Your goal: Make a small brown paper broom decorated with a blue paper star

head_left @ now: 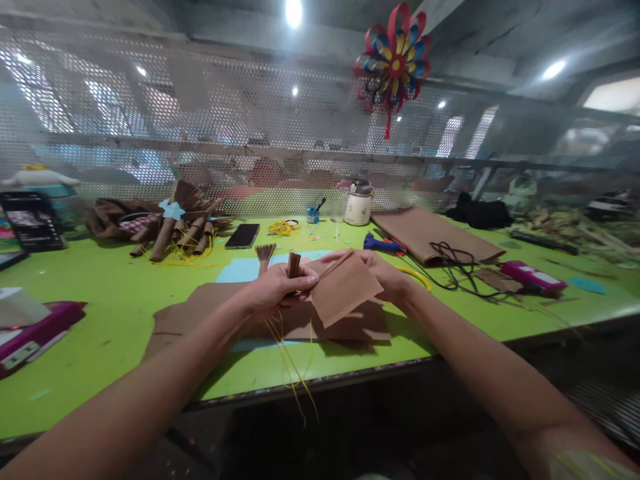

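My left hand (273, 288) is closed around a folded brown paper bundle (293, 264), with thin yellow strings (293, 363) hanging down from it past the table's front edge. My right hand (383, 273) grips the far side of a flat brown paper sheet (344, 288) that slants between both hands. Both hands hover just above larger brown paper pieces (200, 313) lying on the green table (120, 280). A light blue sheet (239, 270) lies under them.
A pile of rolled brown paper pieces with a blue star (173, 223) lies at the back left, near a black phone (243, 235). A blue glue gun (381, 245), black cords (453, 263), a white jar (359, 202) and a pink box (533, 277) are to the right. A paper pinwheel (395, 60) hangs on the mesh wall.
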`<state>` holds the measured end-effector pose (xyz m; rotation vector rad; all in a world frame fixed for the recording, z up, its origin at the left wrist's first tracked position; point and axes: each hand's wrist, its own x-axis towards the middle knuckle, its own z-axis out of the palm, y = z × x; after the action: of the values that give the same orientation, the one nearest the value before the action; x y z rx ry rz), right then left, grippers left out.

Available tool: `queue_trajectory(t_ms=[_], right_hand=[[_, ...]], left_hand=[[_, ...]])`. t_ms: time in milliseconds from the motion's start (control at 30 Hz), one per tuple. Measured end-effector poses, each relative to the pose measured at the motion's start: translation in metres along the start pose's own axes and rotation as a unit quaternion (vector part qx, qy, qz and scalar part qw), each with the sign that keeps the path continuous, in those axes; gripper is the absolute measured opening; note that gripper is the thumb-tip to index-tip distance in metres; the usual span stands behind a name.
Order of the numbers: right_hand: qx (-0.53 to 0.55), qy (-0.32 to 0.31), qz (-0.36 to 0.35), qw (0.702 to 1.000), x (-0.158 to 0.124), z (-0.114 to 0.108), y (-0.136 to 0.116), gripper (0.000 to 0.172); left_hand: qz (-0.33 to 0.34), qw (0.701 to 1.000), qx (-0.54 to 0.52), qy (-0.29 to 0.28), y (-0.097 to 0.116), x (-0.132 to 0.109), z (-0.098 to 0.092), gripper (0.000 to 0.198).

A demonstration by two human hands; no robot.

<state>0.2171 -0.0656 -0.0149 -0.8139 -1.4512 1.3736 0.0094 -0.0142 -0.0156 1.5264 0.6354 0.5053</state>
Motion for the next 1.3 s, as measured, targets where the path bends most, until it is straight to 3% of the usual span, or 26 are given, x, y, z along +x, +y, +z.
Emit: queue_trajectory(t_ms=[100,167,300,400,500,633,767,933,1100,1300], right_hand=[[-0.052,-0.014,-0.048,0.997,-0.001,0.006,0.003,0.02],[-0.059,-0.003,-0.068,0.996,0.0,0.007,0.005,0.019],[-0.056,-0.013,-0.031,0.998,0.0,0.002,0.004,0.028],[-0.174,-0.063,0.013,0.983,-0.001,0.0,0.003,0.027],[-0.268,-0.088,0.007,0.959,0.0,0.001,0.005,0.023],[-0.286,-0.054,-0.01,0.957,0.003,0.004,0.01,0.021],[-0.246,-0.001,0.007,0.969,0.005,0.001,0.011,0.016],[-0.231,0.085,-0.004,0.969,0.006,-0.007,0.014,0.015],[-0.234,0.094,-0.034,0.967,0.006,-0.007,0.018,0.017],[-0.314,0.066,-0.153,0.935,0.005,0.0,0.018,0.013]], left_hand=[[0.003,1.0,0.004,-0.024,-0.001,-0.001,0.006,0.024],[0.011,1.0,0.009,-0.01,-0.003,0.0,0.009,0.026],[0.031,0.998,0.0,0.059,-0.002,0.001,0.005,0.025],[0.059,0.995,0.009,0.084,0.003,0.0,0.0,0.027],[0.076,0.988,0.115,0.073,0.005,-0.001,0.003,0.029],[0.077,0.969,0.223,0.072,-0.001,0.003,0.009,0.024],[0.06,0.966,0.222,0.114,-0.004,0.005,0.006,0.021],[0.047,0.971,0.197,0.127,0.001,0.004,0.003,0.017],[0.037,0.975,0.173,0.13,0.009,-0.001,0.007,0.017],[-0.032,0.983,0.115,0.137,0.005,0.0,0.007,0.035]])
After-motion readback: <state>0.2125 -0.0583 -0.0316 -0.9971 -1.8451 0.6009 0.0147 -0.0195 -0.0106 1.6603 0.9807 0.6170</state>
